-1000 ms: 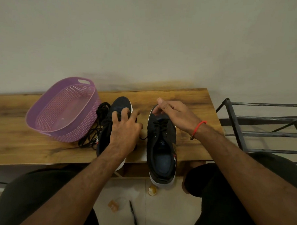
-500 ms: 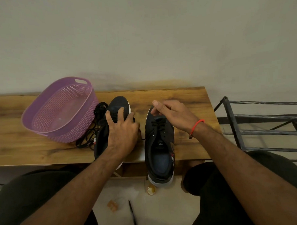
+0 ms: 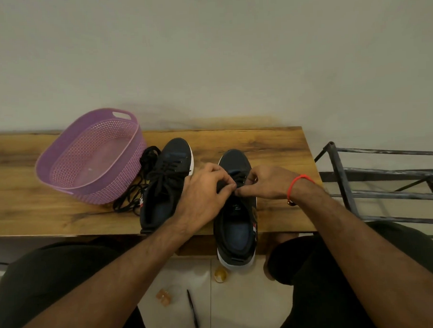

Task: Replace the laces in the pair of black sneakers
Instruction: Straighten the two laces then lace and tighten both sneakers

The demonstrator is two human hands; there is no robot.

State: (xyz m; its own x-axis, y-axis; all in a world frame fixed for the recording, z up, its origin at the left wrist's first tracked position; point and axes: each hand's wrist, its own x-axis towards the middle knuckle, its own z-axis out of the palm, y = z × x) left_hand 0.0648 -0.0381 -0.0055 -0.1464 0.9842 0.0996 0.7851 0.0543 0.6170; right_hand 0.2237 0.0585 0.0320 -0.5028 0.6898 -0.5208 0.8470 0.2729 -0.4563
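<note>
Sneakers (image 3: 233,212) on bench (image 3: 271,141), basket (image 3: 61,168) left, rack (image 3: 384,174) right

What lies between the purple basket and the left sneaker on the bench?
In the head view, a loose black lace lies piled between the purple basket and the left sneaker.

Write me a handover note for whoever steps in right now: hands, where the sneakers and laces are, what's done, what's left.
Left hand and right hand: both pinch the lace on the right sneaker, which overhangs the table edge.
Left sneaker: on the table, laced, untouched.
Loose laces: piled between the left sneaker and the purple basket.
Done: cannot tell which laces are old or new.
Left: finish the right sneaker's lace, then check the left.
</note>
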